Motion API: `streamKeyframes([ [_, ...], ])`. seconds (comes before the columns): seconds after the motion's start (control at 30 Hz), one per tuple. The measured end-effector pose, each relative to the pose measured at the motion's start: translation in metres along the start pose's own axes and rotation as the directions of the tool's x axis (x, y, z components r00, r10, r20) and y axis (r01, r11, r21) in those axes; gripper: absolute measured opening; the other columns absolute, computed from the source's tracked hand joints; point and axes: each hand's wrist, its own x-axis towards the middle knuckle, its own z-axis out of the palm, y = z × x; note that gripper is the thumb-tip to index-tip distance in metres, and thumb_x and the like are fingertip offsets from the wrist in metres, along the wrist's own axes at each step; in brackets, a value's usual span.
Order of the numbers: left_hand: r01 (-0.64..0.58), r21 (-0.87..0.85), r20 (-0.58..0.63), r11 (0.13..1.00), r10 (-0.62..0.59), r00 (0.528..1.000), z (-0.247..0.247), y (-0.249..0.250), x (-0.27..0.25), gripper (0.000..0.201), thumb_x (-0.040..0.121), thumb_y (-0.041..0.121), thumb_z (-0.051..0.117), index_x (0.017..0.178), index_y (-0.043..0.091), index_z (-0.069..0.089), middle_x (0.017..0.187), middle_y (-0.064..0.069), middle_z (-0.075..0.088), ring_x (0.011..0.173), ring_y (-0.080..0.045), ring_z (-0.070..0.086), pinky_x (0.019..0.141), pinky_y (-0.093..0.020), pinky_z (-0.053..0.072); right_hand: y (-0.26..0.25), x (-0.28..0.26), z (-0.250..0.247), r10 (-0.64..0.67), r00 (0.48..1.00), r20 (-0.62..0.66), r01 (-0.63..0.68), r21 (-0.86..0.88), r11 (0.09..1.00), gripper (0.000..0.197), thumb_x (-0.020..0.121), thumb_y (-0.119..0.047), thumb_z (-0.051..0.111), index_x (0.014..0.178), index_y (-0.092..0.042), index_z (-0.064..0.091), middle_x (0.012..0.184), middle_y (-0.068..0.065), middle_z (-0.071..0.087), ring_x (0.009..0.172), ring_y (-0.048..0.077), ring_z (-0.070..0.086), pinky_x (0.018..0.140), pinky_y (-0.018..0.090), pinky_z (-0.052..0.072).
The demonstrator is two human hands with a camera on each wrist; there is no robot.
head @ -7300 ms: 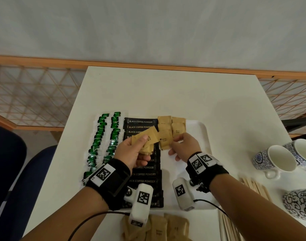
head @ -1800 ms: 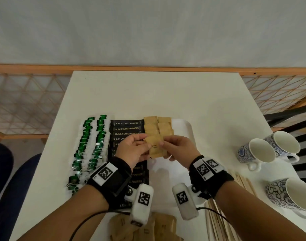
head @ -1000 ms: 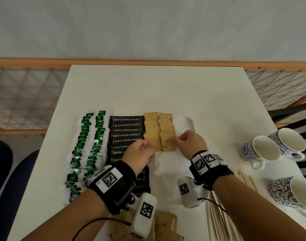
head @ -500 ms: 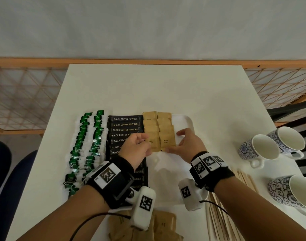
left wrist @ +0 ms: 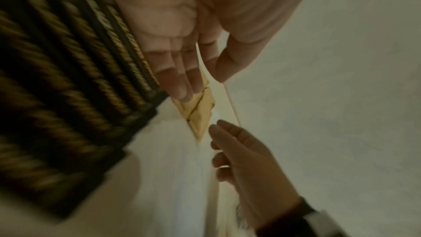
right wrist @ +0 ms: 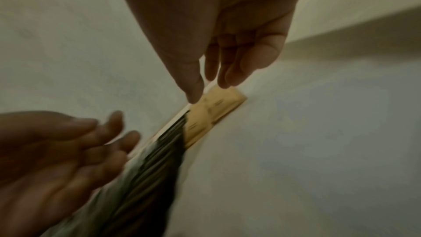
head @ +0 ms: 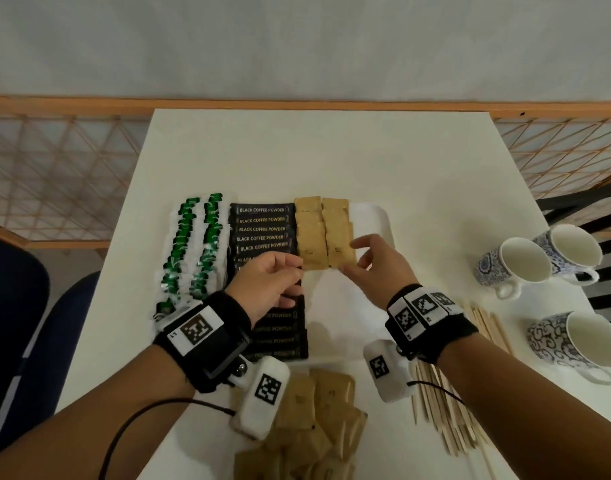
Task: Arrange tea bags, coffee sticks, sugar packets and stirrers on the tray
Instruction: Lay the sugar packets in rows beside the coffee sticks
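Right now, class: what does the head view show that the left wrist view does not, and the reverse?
Only the head view shows the tea bags, cups, stirrers and the loose pile of sugar packets. Only the left wrist view shows the left hand's palm and finger undersides. Both show the coffee sticks, the laid sugar packets and the right hand, both hands empty.
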Motion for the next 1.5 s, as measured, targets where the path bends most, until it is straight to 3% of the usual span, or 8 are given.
streamKeyframes([
  [0.17,0.033,0.175,0.073,0.984,-0.046,0.996,-0.025,-0.03,-0.038,0.013,0.089,0.008,0.061,0.097,0.019,0.061,0.099,-0.007,0.065,0.08,-0.015,0.064,0.064,-0.026,0.053,0.002,-0.076,0.01,-0.138,0.971,0.198,0.175,-0.184,0.967,0.009,0.089,-0.04,0.057,0.098,-0.038,0.058,0.084,-0.017,0.056,0.078,0.003,0.052,0.071,0.022,0.041],
  [0.33,-0.077,0.34,0.176,0.937,0.017,0.984,-0.038,-0.071,-0.074,0.028,0.077,0.009,0.074,0.096,0.025,0.062,0.097,0.001,0.063,0.083,-0.014,0.058,0.067,-0.025,0.053,0.027,-0.139,0.017,-0.027,0.962,0.273,0.106,-0.281,0.954,0.031,0.08,-0.054,0.061,0.107,-0.04,0.054,0.094,-0.017,0.055,0.079,0.002,0.055,0.076,0.024,0.049],
  [0.5,-0.289,0.819,0.288,0.496,0.081,0.954,-0.041,-0.1,-0.103,0.072,0.061,0.05,0.08,0.122,0.04,0.043,0.119,0.015,0.035,0.109,-0.006,0.039,0.096,-0.027,0.042,0.036,-0.166,0.032,0.081,0.955,0.285,-0.007,-0.253,0.968,0.09,0.06,-0.06,0.076,0.136,-0.034,0.035,0.11,-0.01,0.051,0.088,0.005,0.055,0.077,0.023,0.048],
  [0.63,-0.301,0.864,0.272,0.405,0.128,0.954,-0.034,-0.113,-0.109,0.092,0.062,0.048,0.077,0.138,0.037,0.026,0.128,0.01,0.027,0.12,-0.015,0.033,0.1,-0.034,0.042,0.032,-0.167,0.056,0.082,0.961,0.263,-0.037,-0.171,0.985,0.088,0.055,-0.053,0.083,0.128,-0.029,0.039,0.109,-0.008,0.051,0.089,0.008,0.052,0.075,0.021,0.044],
  [0.87,-0.295,0.868,0.274,0.4,0.11,0.955,-0.021,-0.106,-0.102,0.071,0.073,0.036,0.068,0.136,0.035,0.034,0.122,0.005,0.033,0.118,-0.017,0.038,0.097,-0.037,0.045,0.023,-0.159,0.069,0.061,0.966,0.251,-0.039,-0.09,0.995,0.046,0.065,-0.04,0.081,0.092,-0.028,0.047,0.09,-0.009,0.053,0.078,0.01,0.05,0.062,0.022,0.039],
  [1.07,-0.366,0.822,0.333,0.437,0.153,0.93,-0.015,-0.101,-0.1,0.06,0.082,0.021,0.054,0.136,0.035,0.032,0.127,0.002,0.045,0.116,-0.02,0.046,0.096,-0.038,0.044,0.023,-0.161,0.074,-0.017,0.963,0.268,-0.006,0.087,0.996,0.036,0.076,-0.028,0.073,0.109,-0.034,0.058,0.097,-0.009,0.066,0.092,0.012,0.06,0.086,0.03,0.05],
  [1.23,-0.449,0.767,0.427,0.458,0.159,0.89,-0.019,-0.099,-0.099,0.049,0.095,0.027,0.048,0.14,0.038,0.033,0.131,0.002,0.049,0.118,-0.019,0.05,0.102,-0.034,0.04,0.025,-0.165,0.066,-0.008,0.961,0.277,-0.023,0.108,0.994,0.027,0.079,-0.028,0.072,0.104,-0.031,0.063,0.093,-0.007,0.066,0.082,0.013,0.062,0.078,0.032,0.055],
  [1.5,-0.229,0.507,0.239,0.831,0.12,0.964,-0.031,-0.094,-0.1,0.008,0.095,0.029,0.052,0.102,0.03,0.056,0.084,0.007,0.06,0.069,-0.013,0.059,0.063,-0.031,0.052,0.026,-0.158,0.026,0.007,0.978,0.21,-0.072,0.301,0.951,0.017,0.083,-0.019,0.07,0.1,-0.019,0.065,0.084,0.001,0.069,0.075,0.017,0.066,0.066,0.032,0.059],
])
